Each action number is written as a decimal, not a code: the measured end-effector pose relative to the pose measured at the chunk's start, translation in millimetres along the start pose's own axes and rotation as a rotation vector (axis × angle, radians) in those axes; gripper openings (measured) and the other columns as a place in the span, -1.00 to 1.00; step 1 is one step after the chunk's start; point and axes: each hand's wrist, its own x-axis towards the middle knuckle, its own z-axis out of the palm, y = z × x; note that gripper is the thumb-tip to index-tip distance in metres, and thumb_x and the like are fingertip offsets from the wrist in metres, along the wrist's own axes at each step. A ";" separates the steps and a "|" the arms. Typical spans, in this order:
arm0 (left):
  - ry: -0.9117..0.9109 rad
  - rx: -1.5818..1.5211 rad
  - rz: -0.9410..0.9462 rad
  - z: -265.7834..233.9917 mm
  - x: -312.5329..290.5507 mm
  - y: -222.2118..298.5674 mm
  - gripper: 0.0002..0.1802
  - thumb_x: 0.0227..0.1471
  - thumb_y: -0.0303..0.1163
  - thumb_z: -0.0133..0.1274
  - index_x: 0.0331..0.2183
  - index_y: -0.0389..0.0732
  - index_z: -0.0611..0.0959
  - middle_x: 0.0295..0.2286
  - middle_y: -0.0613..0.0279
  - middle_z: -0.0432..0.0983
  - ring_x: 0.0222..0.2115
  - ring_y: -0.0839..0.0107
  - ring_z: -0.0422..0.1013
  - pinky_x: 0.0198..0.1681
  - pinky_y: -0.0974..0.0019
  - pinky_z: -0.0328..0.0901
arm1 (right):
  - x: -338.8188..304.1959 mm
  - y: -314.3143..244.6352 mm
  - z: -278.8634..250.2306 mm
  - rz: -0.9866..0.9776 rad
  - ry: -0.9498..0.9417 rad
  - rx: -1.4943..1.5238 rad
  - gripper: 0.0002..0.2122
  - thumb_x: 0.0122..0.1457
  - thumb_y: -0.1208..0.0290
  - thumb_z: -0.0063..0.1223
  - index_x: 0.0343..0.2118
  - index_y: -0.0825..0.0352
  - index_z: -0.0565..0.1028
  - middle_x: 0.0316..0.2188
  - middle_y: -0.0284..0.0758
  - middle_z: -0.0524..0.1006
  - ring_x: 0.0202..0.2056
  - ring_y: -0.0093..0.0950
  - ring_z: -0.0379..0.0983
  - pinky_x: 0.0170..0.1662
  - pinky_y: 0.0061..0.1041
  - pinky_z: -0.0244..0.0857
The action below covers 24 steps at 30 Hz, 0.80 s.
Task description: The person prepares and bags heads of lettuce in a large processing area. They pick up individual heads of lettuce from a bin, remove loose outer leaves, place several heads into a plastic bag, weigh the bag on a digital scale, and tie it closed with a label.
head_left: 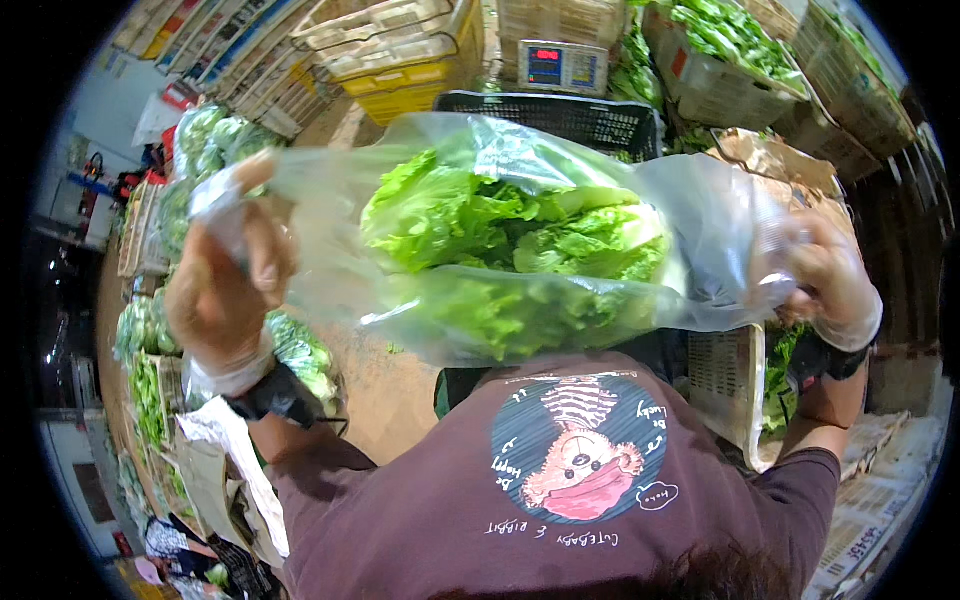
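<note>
A clear plastic bag point(320, 300) is stretched sideways in front of my chest. Leafy green lettuce point(590, 240) lies inside, showing through the plastic and the gap along the top. My left hand point(235, 275), in a thin see-through glove, has its fingers closed on the bag's left end. On the other side my right hand point(820, 265), gloved the same way, grips the bunched right end; motion blurs it somewhat. Just beyond the bag sits a black plastic crate point(610, 125), partly hidden by it.
Behind the black crate stands a digital scale point(562, 68) with a lit red display. Yellow crates point(400, 100) are stacked far left of it, and a pale crate of greens point(715, 85) is at the far right. A white crate point(725, 385) stands near my right arm; bagged lettuce point(300, 355) lies by my left.
</note>
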 end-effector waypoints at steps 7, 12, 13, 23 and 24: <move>-0.112 -0.198 -0.013 11.4 3.6 51.3 -0.21 -0.02 -0.08 -0.17 0.04 -0.54 0.08 -0.75 0.54 0.04 -0.78 0.72 -0.04 -0.72 0.58 -0.12 | 4.9 3.4 -24.0 -0.728 -0.009 -0.200 -0.73 0.10 0.40 -0.06 -0.17 0.45 0.37 -0.23 -0.19 0.42 -0.28 -0.46 0.41 -0.30 -0.56 0.33; -0.079 -0.099 0.036 65.5 52.5 42.9 -0.20 -0.01 -0.09 -0.18 0.07 -0.51 0.04 -0.36 0.19 0.27 -0.76 0.75 -0.01 -0.72 0.65 -0.02 | 20.3 -33.9 -39.2 -1.231 0.485 -1.211 -0.64 0.19 0.39 -0.21 0.06 0.29 0.22 0.08 -0.31 0.22 0.04 -0.40 0.22 0.09 -0.48 0.11; -0.104 -0.070 0.070 79.5 60.8 42.6 -0.21 0.00 -0.08 -0.20 0.08 -0.50 0.04 -0.19 0.05 0.36 -0.76 0.75 0.01 -0.72 0.68 0.02 | 37.1 -13.6 -35.8 -0.981 0.352 -1.118 -0.54 0.10 0.34 -0.07 0.07 0.35 0.19 0.08 -0.31 0.20 0.04 -0.40 0.20 0.09 -0.47 0.09; -0.453 0.184 -0.033 102.6 55.4 -5.0 -0.12 -0.09 -0.01 -0.09 0.08 -0.46 0.06 -0.13 0.00 0.26 -0.50 0.50 0.02 -0.46 0.50 0.03 | 55.1 -50.8 72.9 -0.890 -0.696 -0.724 -0.40 -0.10 0.09 0.16 -0.07 0.44 0.31 -0.31 -0.15 0.48 -0.29 -0.32 0.42 -0.23 -0.46 0.31; -0.511 0.171 -0.039 106.9 62.4 -17.1 -0.11 -0.10 -0.01 -0.08 0.08 -0.45 0.06 -0.12 -0.01 0.25 -0.47 0.48 0.02 -0.44 0.48 0.03 | 55.6 -46.4 61.4 -0.793 -0.704 -0.737 -0.41 -0.08 0.10 0.14 -0.07 0.44 0.31 -0.30 -0.15 0.47 -0.28 -0.32 0.41 -0.22 -0.46 0.30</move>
